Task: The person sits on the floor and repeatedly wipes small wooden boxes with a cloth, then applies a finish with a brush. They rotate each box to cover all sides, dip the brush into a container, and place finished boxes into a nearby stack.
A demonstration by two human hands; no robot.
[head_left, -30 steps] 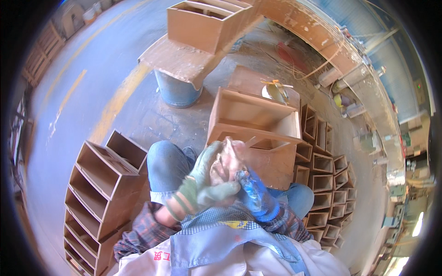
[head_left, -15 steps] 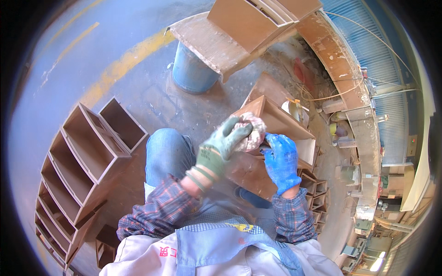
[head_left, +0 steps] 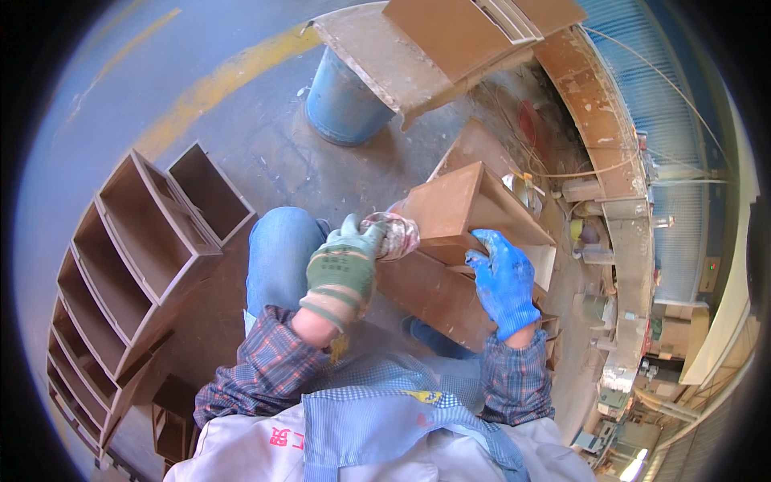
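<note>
Head view: nearest lies a pale blue and white apron [head_left: 377,434], with 2 plaid sleeves [head_left: 261,365] reaching forward past it and a jean-clad left knee [head_left: 281,249] beside the left forearm. The left hand [head_left: 345,261], in a green glove with striped cuff, pinches a wadded cloth [head_left: 397,238], pale with reddish stains, at the near left end of a brown wooden box [head_left: 450,205]; whether cloth and wood touch, I cannot tell. The right hand [head_left: 504,277], in a blue glove, is half curled at the near right edge of that box; I cannot tell whether its fingers grip the panel. The box sits at an angle above a brown board [head_left: 434,297]. Off to the left, a stack of open-fronted brown cases [head_left: 128,265] stands apart from the hands. Just behind the box is a white round container [head_left: 518,189]. Farther out, a blue barrel [head_left: 341,100] stands beneath a spattered slab [head_left: 365,52], which bears another brown case [head_left: 450,36]. Beyond, at right, runs a blue corrugated wall [head_left: 679,217].
</note>
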